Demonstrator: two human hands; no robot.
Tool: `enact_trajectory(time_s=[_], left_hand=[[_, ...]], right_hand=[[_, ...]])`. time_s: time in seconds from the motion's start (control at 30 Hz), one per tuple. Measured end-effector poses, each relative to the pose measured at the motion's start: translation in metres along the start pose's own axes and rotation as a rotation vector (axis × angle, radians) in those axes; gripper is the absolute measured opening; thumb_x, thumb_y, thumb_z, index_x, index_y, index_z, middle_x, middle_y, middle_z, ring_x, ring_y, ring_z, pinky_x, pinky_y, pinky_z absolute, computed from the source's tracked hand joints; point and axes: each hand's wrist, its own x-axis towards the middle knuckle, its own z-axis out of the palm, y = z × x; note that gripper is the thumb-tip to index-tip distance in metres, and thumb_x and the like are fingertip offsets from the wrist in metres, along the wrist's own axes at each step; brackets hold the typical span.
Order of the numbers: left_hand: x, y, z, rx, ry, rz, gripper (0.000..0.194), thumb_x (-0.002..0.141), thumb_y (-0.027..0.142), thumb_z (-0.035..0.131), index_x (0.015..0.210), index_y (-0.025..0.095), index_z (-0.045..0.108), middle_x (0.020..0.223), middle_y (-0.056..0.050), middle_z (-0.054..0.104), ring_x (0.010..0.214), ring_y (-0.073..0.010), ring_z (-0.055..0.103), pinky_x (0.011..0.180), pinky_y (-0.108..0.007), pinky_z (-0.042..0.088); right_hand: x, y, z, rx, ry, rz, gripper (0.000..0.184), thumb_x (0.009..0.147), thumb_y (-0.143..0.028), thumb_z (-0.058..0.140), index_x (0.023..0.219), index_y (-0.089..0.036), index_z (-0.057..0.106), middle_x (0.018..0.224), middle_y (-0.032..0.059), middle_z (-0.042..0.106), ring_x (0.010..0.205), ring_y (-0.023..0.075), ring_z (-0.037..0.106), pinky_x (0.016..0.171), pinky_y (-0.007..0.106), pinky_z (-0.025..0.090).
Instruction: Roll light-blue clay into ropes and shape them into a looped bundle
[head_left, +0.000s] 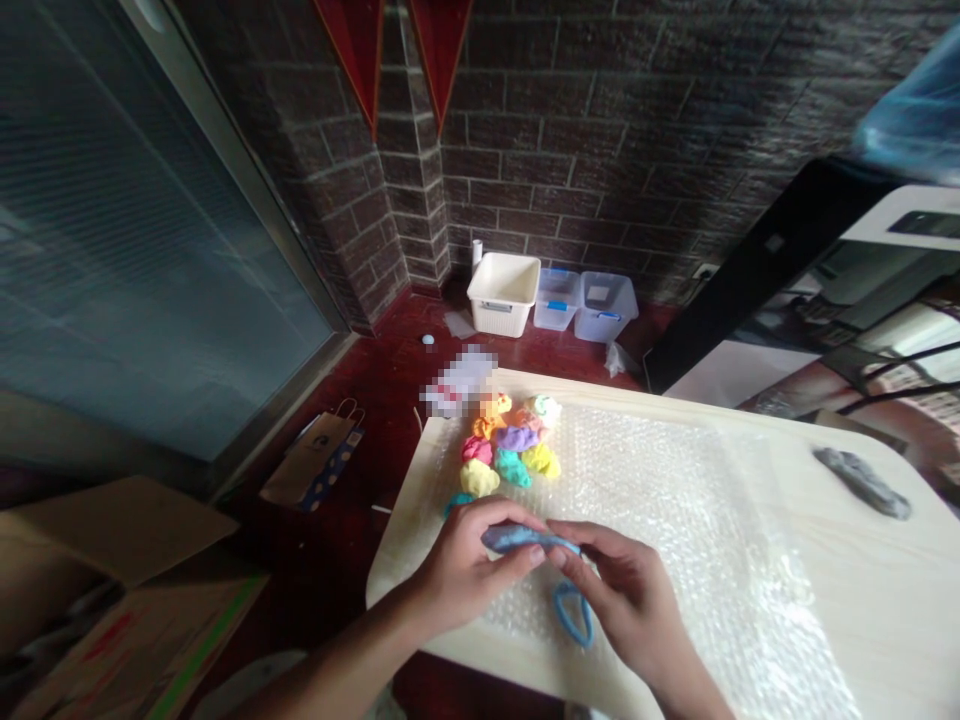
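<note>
Between my two hands is a piece of blue modelling clay (517, 538), held above the bubble wrap. My left hand (461, 570) wraps around its thicker left end, thumb on the near side. My right hand (630, 595) pinches the thin right end between thumb and fingers. Below the fingers a narrow blue loop (574, 615) shows; I cannot tell whether it joins the held piece. Beyond my left hand lie several coloured clay lumps, among them a pale yellow lump (479, 478), a purple lump (517, 438) and a green lump (513, 467).
Bubble wrap (637, 470) covers much of the light wooden table (840, 520). A grey elongated lump (862, 482) lies at the right. On the floor stand a cream bin (501, 310), clear plastic boxes (604, 310), a paper bag (311, 460) and an open cardboard box (135, 620).
</note>
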Motion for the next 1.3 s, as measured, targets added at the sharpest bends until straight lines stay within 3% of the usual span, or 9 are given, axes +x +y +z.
enact_trajectory(time_s=[0.23, 0.47, 0.63, 0.77, 0.9, 1.0, 1.17, 1.3], left_hand=[[-0.001, -0.003, -0.002, -0.004, 0.015, -0.021, 0.030, 0.084, 0.032, 0.084, 0.109, 0.016, 0.077, 0.107, -0.008, 0.081, 0.098, -0.0213, 0.076, 0.086, -0.027, 0.057], [0.000, 0.001, -0.005, 0.041, -0.002, -0.047, 0.024, 0.085, 0.037, 0.084, 0.098, 0.016, 0.082, 0.093, -0.007, 0.083, 0.084, -0.0198, 0.076, 0.077, -0.027, 0.056], [0.000, 0.005, -0.004, 0.096, -0.012, -0.001, 0.018, 0.087, 0.033, 0.082, 0.094, 0.016, 0.082, 0.093, -0.007, 0.083, 0.085, -0.0189, 0.076, 0.079, -0.027, 0.056], [-0.001, 0.002, -0.003, 0.130, -0.025, 0.013, 0.017, 0.088, 0.032, 0.081, 0.097, 0.017, 0.080, 0.095, -0.006, 0.082, 0.088, -0.0188, 0.076, 0.082, -0.027, 0.056], [0.000, -0.001, -0.007, 0.076, -0.053, -0.031, 0.046, 0.082, 0.036, 0.086, 0.122, 0.017, 0.074, 0.113, -0.009, 0.080, 0.103, -0.0227, 0.075, 0.087, -0.028, 0.057], [0.001, -0.003, -0.009, 0.053, -0.101, -0.061, 0.036, 0.087, 0.041, 0.081, 0.113, 0.016, 0.078, 0.108, -0.009, 0.082, 0.098, -0.0220, 0.075, 0.085, -0.028, 0.056], [-0.001, -0.002, -0.008, 0.041, -0.067, -0.089, 0.029, 0.086, 0.039, 0.082, 0.103, 0.015, 0.081, 0.098, -0.009, 0.081, 0.089, -0.0210, 0.074, 0.073, -0.025, 0.055], [-0.002, 0.001, -0.008, 0.041, -0.077, -0.058, 0.027, 0.084, 0.037, 0.083, 0.100, 0.016, 0.079, 0.096, -0.008, 0.079, 0.087, -0.0201, 0.073, 0.072, -0.024, 0.055]], right_hand=[[0.001, -0.005, 0.002, -0.038, 0.003, -0.041, 0.018, 0.094, -0.036, 0.079, 0.108, -0.028, 0.087, 0.100, 0.0085, 0.086, 0.087, 0.0223, 0.080, 0.080, 0.029, 0.063], [-0.001, -0.003, 0.001, -0.068, 0.017, -0.065, 0.020, 0.095, -0.035, 0.078, 0.112, -0.027, 0.085, 0.107, 0.0093, 0.084, 0.098, 0.0255, 0.079, 0.088, 0.034, 0.062], [0.002, -0.008, 0.001, -0.095, -0.053, -0.110, 0.016, 0.098, -0.032, 0.075, 0.110, -0.029, 0.086, 0.103, 0.0083, 0.084, 0.088, 0.0225, 0.077, 0.080, 0.034, 0.058], [0.003, -0.011, 0.001, -0.152, -0.036, -0.162, 0.014, 0.097, -0.030, 0.077, 0.108, -0.030, 0.086, 0.099, 0.0069, 0.083, 0.088, 0.0231, 0.074, 0.089, 0.039, 0.055], [0.002, -0.008, 0.001, -0.143, 0.028, -0.205, 0.016, 0.095, -0.031, 0.079, 0.110, -0.033, 0.085, 0.108, 0.0074, 0.081, 0.104, 0.0267, 0.073, 0.096, 0.043, 0.053], [0.000, -0.005, 0.000, -0.174, 0.039, -0.189, 0.020, 0.095, -0.032, 0.078, 0.115, -0.034, 0.084, 0.115, 0.0088, 0.080, 0.114, 0.0299, 0.071, 0.106, 0.050, 0.049], [0.000, -0.005, -0.003, -0.249, -0.003, -0.173, 0.019, 0.096, -0.035, 0.078, 0.114, -0.038, 0.084, 0.108, 0.0066, 0.083, 0.112, 0.0308, 0.072, 0.123, 0.064, 0.027], [0.000, -0.007, -0.002, -0.238, -0.017, -0.183, 0.017, 0.097, -0.034, 0.077, 0.112, -0.037, 0.085, 0.106, 0.0062, 0.083, 0.106, 0.0292, 0.073, 0.123, 0.062, 0.028]])
